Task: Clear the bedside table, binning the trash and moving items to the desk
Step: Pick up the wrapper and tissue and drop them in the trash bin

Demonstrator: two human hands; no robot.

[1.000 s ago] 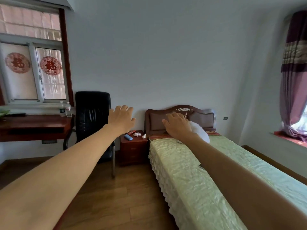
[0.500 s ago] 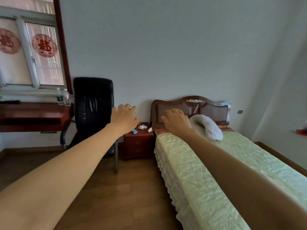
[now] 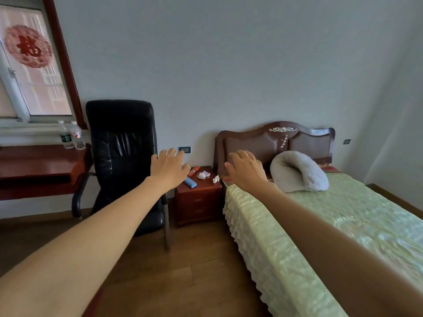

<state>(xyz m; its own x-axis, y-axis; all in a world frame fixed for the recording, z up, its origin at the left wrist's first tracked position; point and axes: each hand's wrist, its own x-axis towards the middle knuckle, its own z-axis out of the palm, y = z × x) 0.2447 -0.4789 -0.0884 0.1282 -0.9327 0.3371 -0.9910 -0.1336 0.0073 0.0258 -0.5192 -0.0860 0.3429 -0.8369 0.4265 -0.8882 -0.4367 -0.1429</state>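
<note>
A small red-brown bedside table point(image 3: 196, 202) stands between the black chair and the bed. On its top lie a blue flat case point(image 3: 190, 182), an orange-red packet point(image 3: 194, 171), a crumpled white wrapper point(image 3: 203, 174) and a white tissue scrap point(image 3: 216, 179). My left hand point(image 3: 168, 169) reaches out in front of the table's left side, fingers apart, holding nothing. My right hand point(image 3: 246, 170) is stretched out over the bed's head end, also empty with fingers spread. The dark wooden desk point(image 3: 41, 165) is at the far left under the window.
A black leather chair point(image 3: 122, 156) stands between desk and bedside table. Two water bottles point(image 3: 72, 135) sit on the desk's right end. The bed point(image 3: 320, 225) with a green cover and a grey pillow point(image 3: 297, 171) fills the right. Wooden floor point(image 3: 183, 259) lies ahead. No bin is in view.
The view has moved closer to the bedside table and turned right. Both hands stay outstretched and empty, now spaced a little wider apart.
</note>
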